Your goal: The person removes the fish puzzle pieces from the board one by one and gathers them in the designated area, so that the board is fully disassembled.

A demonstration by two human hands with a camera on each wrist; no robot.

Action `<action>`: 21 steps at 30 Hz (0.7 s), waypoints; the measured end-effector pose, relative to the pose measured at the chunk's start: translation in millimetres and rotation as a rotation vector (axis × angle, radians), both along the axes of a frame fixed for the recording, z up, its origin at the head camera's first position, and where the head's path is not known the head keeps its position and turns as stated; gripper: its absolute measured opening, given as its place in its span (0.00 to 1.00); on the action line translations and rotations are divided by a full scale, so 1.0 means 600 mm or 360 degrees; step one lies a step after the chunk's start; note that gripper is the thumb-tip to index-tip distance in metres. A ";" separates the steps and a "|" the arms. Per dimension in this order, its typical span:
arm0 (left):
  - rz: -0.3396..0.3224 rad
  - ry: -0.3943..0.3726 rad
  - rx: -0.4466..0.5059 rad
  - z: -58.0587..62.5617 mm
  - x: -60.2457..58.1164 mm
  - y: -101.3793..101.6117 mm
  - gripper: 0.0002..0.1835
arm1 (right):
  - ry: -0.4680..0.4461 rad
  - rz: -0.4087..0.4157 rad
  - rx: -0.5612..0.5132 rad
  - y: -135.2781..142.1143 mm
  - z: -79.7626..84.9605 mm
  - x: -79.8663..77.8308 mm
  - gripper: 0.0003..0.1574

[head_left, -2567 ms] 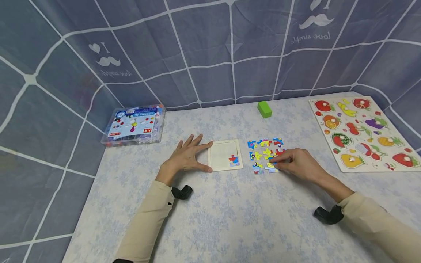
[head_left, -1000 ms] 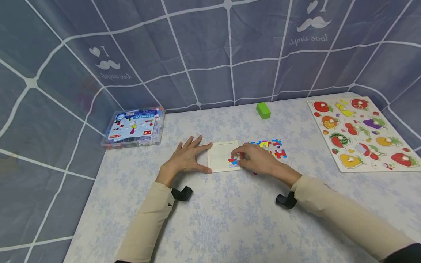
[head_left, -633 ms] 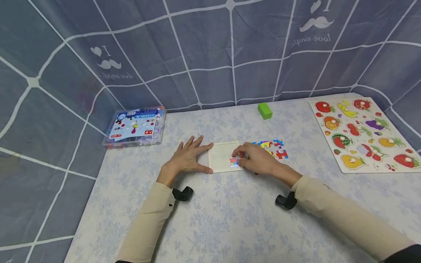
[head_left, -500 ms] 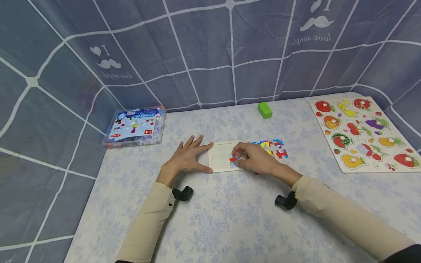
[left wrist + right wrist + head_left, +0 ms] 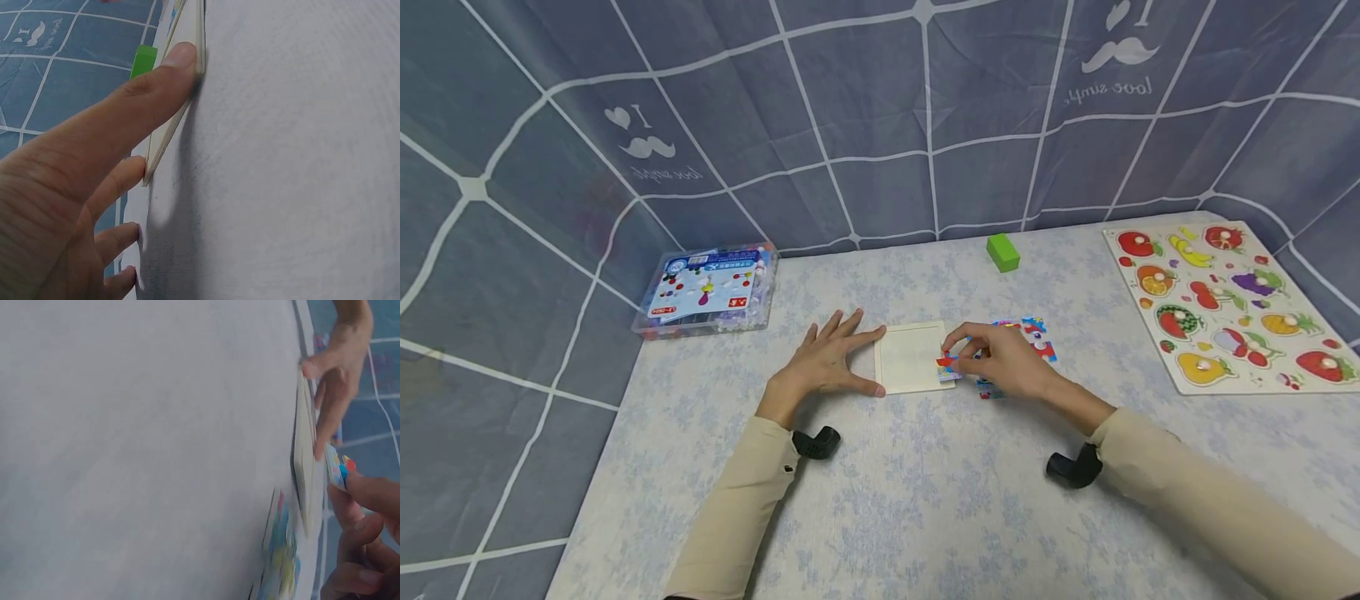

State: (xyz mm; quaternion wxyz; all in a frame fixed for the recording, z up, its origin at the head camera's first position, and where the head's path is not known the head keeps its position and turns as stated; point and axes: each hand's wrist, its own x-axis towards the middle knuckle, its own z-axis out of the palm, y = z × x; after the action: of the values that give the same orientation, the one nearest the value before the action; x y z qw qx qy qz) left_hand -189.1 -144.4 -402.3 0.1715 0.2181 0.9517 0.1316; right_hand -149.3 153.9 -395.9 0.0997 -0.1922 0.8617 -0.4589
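Note:
Between thumb and forefinger, my right hand (image 5: 1003, 358) pinches a jigsaw puzzle piece (image 5: 949, 368), red and blue. In the right wrist view the piece (image 5: 339, 469) is raised above the wooden puzzle tray (image 5: 304, 456). From the head, it overlaps the right rim of that pale square tray (image 5: 913, 327), whose visible inside is bare. My left hand (image 5: 820, 362) is spread at the tray's left side, thumb and forefinger touching its two left corners. More puzzle pieces (image 5: 1037, 340), bright blue, red and yellow, lie right of the tray, partly hidden under my right hand.
A green block (image 5: 1003, 252) is at the back of the table. To the right lies a fruit peg board (image 5: 1232, 308). A clear plastic box (image 5: 706, 287) with a printed label stands back left. Grey-blue checked cloth (image 5: 880, 125) hangs behind.
My right hand has moved from the loose pieces to the tray and picked up the piece that lay in its lower right corner, shifting it slightly right. My left hand stays put.

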 end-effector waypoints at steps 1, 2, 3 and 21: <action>-0.0002 0.0000 0.0000 0.000 0.000 0.000 0.56 | -0.0004 -0.0012 0.0002 0.010 0.001 0.002 0.13; -0.0006 0.0002 0.0001 -0.001 0.000 0.000 0.56 | -0.0007 -0.0028 0.0012 0.021 0.001 0.005 0.13; -0.0008 0.0002 0.0003 -0.001 0.000 0.000 0.56 | -0.0012 -0.0050 0.0024 0.033 0.001 0.007 0.14; -0.0026 0.0009 0.0025 -0.002 0.000 -0.002 0.56 | -0.0075 -0.0321 0.0271 0.201 -0.008 0.057 0.17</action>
State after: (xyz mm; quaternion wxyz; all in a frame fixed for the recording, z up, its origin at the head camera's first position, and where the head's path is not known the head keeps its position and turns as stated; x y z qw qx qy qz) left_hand -189.2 -145.4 -403.5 0.1681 0.2276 0.9493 0.1370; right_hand -115.1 274.6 -400.8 0.0892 -0.0846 0.9099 -0.3961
